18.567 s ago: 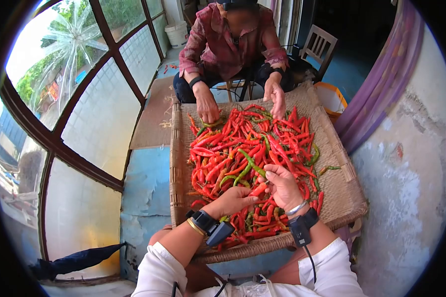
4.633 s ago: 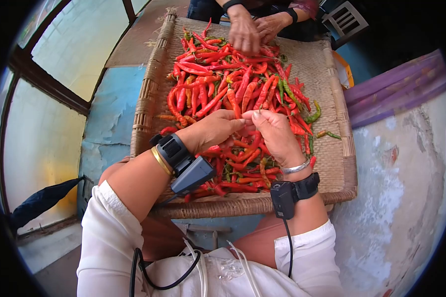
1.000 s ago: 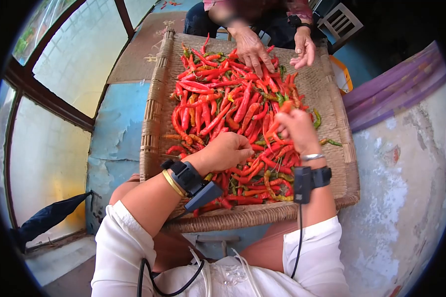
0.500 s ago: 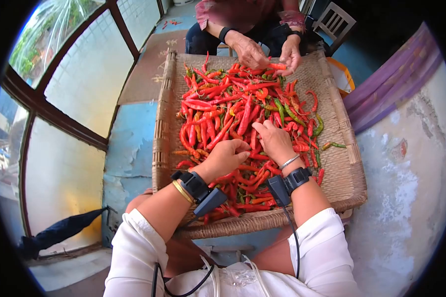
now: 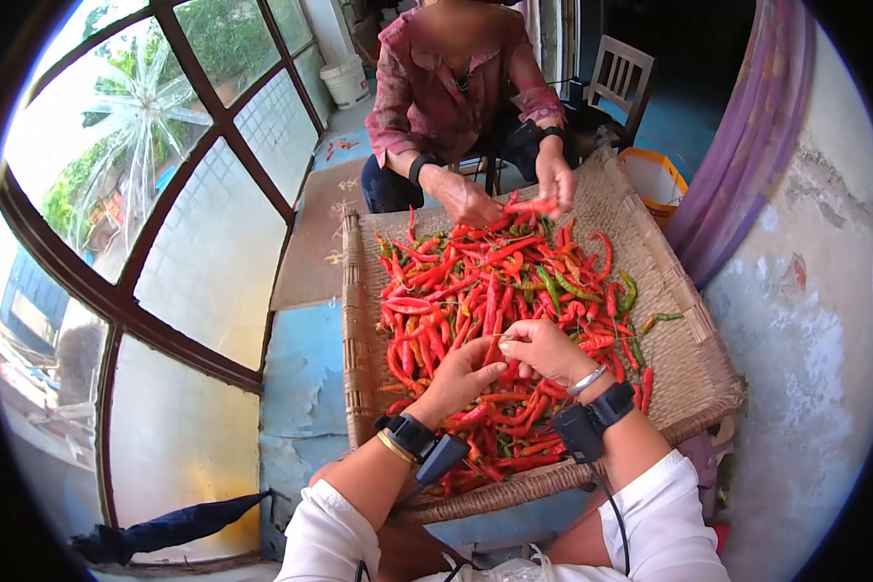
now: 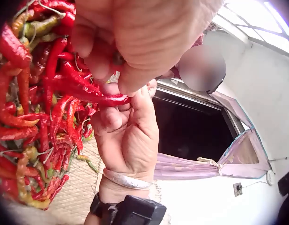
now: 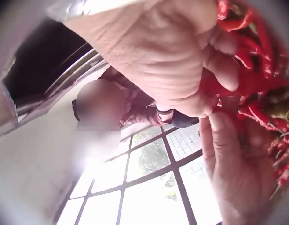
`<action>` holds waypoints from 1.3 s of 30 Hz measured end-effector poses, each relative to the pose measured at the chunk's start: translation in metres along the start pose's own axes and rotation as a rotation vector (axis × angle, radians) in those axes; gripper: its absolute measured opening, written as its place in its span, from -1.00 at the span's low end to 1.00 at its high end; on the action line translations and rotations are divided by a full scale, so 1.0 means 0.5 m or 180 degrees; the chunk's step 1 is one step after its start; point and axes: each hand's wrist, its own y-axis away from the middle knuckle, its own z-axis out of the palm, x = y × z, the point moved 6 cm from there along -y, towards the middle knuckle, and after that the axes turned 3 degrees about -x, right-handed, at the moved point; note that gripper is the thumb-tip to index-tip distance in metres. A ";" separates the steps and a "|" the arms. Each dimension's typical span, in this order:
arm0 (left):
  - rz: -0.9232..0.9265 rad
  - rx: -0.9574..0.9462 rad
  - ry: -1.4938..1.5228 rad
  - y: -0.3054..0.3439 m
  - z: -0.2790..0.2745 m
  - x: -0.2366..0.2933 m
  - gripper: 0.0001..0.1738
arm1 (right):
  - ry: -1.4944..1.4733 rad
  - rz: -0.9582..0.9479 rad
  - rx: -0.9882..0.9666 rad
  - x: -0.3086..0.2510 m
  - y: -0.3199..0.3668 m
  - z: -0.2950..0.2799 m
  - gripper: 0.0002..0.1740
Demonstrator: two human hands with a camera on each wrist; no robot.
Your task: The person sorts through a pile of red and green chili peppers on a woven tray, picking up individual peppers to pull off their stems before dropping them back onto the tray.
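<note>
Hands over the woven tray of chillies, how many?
4: left hand and right hand hold one red chilli nearside; facing person's hand and second hand at the far edge.

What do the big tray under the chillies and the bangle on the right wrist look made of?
Tray: woven plant fibre, perhaps cane or rattan, matte tan; basket weave and bound rim show. Bangle: probably silvery metal, smooth and polished, with bright highlights.
</note>
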 end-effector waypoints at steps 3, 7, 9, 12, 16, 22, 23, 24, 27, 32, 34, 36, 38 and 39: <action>-0.0234 -0.0117 -0.0232 0.007 0.009 -0.007 -0.75 | -0.0651 0.0022 0.0090 -0.010 0.011 -0.002 -0.82; -0.0606 -0.0247 -0.0043 0.014 0.020 -0.022 -0.77 | -0.1164 -0.0065 0.0114 0.001 0.006 -0.020 -0.80; -0.0781 -0.0333 -0.0126 0.016 0.020 -0.027 -0.75 | -0.0770 0.0072 0.0249 -0.006 0.011 -0.038 -0.79; -0.0855 -0.0294 -0.0234 0.016 0.018 -0.031 -0.74 | -0.0401 -0.0054 0.0925 -0.006 0.005 -0.108 -0.81; -0.0822 -0.0295 -0.0254 0.016 0.018 -0.039 -0.70 | -0.2677 -0.1257 0.1400 -0.066 0.017 -0.162 -0.74; -0.0493 -0.0189 0.0107 0.011 0.015 -0.024 -0.67 | -0.0514 0.0052 0.0229 -0.001 -0.011 -0.054 -0.72; -0.0399 -0.0196 0.0210 0.010 0.018 -0.021 -0.69 | -0.0403 0.0090 -0.0068 0.003 -0.015 -0.020 -0.74; -0.0408 -0.0202 0.0218 0.011 0.020 -0.015 -0.69 | -0.0290 0.0121 -0.0368 0.009 -0.017 0.002 -0.77; -0.0534 -0.0360 0.0067 0.015 0.024 -0.008 -0.71 | 0.0197 0.0127 -0.0277 0.015 -0.019 0.002 -0.83; -0.0286 -0.0366 -0.0565 0.005 0.017 -0.041 -0.76 | -0.0431 0.0020 0.0445 0.008 -0.015 -0.076 -0.80; -0.0434 -0.0310 -0.0700 0.008 0.015 -0.032 -0.76 | -0.1342 -0.0331 0.0703 -0.015 -0.008 -0.124 -0.78; -0.0569 -0.0290 -0.0604 0.012 0.016 -0.030 -0.75 | -0.2919 -0.0951 0.1344 -0.055 0.013 -0.148 -0.79; -0.0528 -0.0303 -0.0642 0.011 0.018 -0.032 -0.74 | -0.2800 -0.0863 0.1324 -0.029 0.010 -0.158 -0.78; -0.0510 -0.0266 -0.0663 0.011 0.017 -0.029 -0.74 | -0.2674 -0.0782 0.1289 -0.009 0.004 -0.164 -0.75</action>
